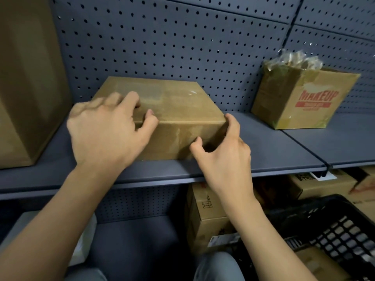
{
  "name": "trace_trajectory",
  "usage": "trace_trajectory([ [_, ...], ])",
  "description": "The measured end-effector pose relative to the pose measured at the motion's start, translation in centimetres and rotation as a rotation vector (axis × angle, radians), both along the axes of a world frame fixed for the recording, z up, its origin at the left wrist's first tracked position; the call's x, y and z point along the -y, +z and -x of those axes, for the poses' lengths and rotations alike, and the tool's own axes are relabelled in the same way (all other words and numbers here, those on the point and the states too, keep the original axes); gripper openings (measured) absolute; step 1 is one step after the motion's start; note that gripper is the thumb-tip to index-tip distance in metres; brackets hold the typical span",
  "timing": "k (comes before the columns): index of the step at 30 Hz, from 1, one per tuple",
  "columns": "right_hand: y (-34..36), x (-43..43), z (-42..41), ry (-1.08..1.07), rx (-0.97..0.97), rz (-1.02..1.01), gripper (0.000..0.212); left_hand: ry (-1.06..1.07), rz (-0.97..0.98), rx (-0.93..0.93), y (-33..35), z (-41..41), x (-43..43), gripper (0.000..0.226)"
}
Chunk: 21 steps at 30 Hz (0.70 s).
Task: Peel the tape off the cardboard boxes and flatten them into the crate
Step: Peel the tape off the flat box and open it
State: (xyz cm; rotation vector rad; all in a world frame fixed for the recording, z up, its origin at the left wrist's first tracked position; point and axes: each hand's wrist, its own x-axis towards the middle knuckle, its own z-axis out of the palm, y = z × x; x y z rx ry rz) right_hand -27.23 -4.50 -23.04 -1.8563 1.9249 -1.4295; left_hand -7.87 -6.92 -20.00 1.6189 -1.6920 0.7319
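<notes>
Cardboard box, flat (172, 110): closed, glossy clear tape on top and front face; stands mid-shelf on the grey shelf (284, 147), near its front edge. Contents not visible.

Entries, left end of shelf to right end:

1. Large carton (26, 88): on the shelf's left end, closed as far as the view shows; contents not visible.
2. Left hand (107, 128): over the shelf, at the flat box's near left corner. Fingers curled onto the lid, thumb hooked over the top front edge, gripping it; fingertips blurred.
3. Right hand (225, 151): over the shelf front, at the flat box's near right corner. Thumb on the front face, forefinger up the right side face, pinching the corner between them.
4. Printed carton (300, 98): on the shelf's right part, red lettering, top open. Holds a crumpled wad of clear plastic (294, 59) that rises above its rim.

Below the shelf, same order:

5. White bag (85, 240): under the left half.
6. Stacked cartons (207, 216): under the middle, closed.
7. Black crate (334, 230): under the right part, lattice walls; brown cardboard (316, 262) shows inside.
</notes>
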Motion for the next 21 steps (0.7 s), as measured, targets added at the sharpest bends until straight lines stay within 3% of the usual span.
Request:
trace_trajectory([
  [21, 0.0, -0.6, 0.3, 0.086, -0.023, -0.004, 0.082, 0.015, 0.032, -0.025, -0.1, 0.2, 0.2, 0.046],
])
